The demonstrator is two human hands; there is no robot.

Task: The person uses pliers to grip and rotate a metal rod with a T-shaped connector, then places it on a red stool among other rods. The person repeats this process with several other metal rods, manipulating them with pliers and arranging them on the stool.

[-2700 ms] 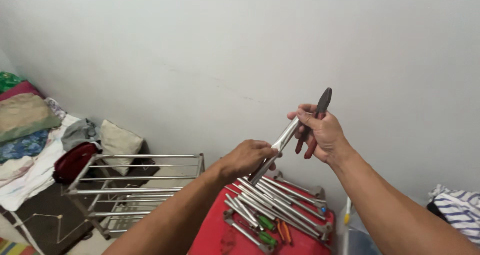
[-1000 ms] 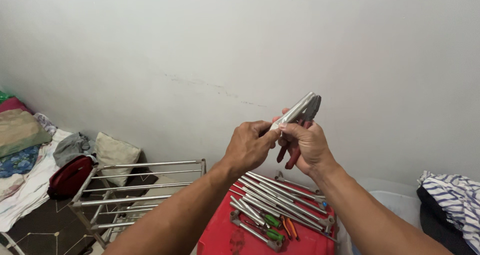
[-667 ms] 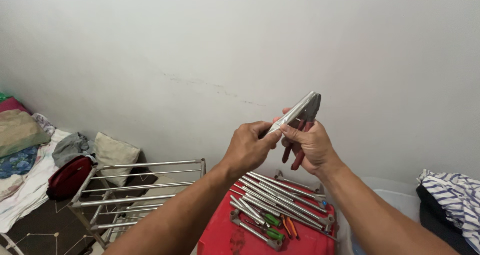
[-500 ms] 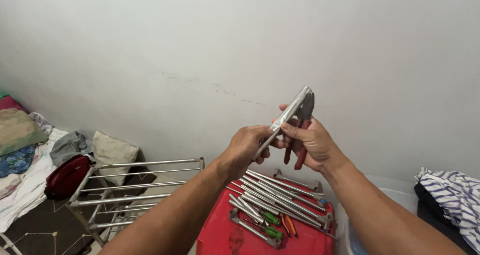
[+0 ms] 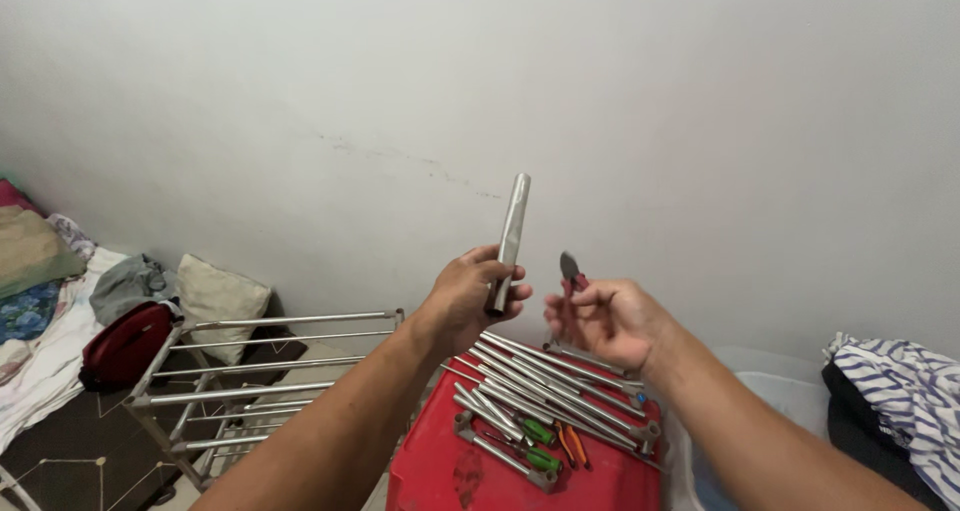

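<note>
A plain white wall fills the upper frame, marked by a faint crack line. Below it at left stands a metal rack of horizontal bars, partly masked by the left forearm. Beyond the rack lie a pale cushion, a red bag and a pile of bedding, the last cut off by the left edge. At lower centre sits a red stool; its front runs out of frame. A row of metal tubes lies across its top, with two green-handled screwdrivers and orange-handled pliers beside them. A clear plastic tub stands right of the stool, mostly covered by the right forearm. Striped cloth is cut off at the right edge.

The left hand is raised above the stool, fingers wrapped tight around the lower end of a metal tube held nearly upright against the wall. The right hand is just beside it, not touching, fingers curled around red-handled pliers. Only the dark nose and a short length of handle show; the remainder is hidden inside the palm, so the position of the pliers' jaws cannot be determined.
</note>
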